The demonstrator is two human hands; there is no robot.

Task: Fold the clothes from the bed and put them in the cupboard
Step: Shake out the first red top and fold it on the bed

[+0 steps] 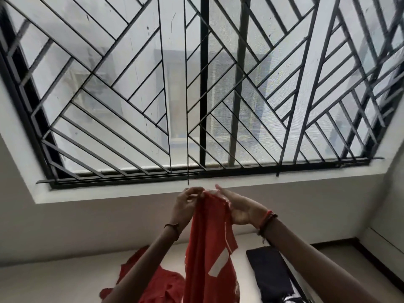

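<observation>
In the head view, the person holds a red garment (208, 248) up in front of the barred window (201, 95), and it hangs in a long narrow drop from the two hands down toward the bed (54, 285). The step in hand looks like matching the top edges before the first fold.

To do it well, the two top corners should meet exactly, seam on seam. The cloth should then hang free so its own weight pulls out the creases. The fold can be laid flat on a bare part of the bed, away from the other pieces. A pale strip shows on the hanging cloth. It may be a label or trim, and it can help show which face is outward.

The left hand (185, 203) has a narrow grip, with its fingers curled in and pinching the top edge of the garment. The right hand (239, 209) lies just beside that same edge with its fingers fairly straight along the fabric. The cloth hides its fingertips, so I cannot tell whether this grip pinches the cloth or only steadies it.

Below, a second red piece (157, 285) lies crumpled on the bed left of the hanging one. A dark folded cloth (269, 274) lies to the right, apart from it. The cupboard is not in sight.
</observation>
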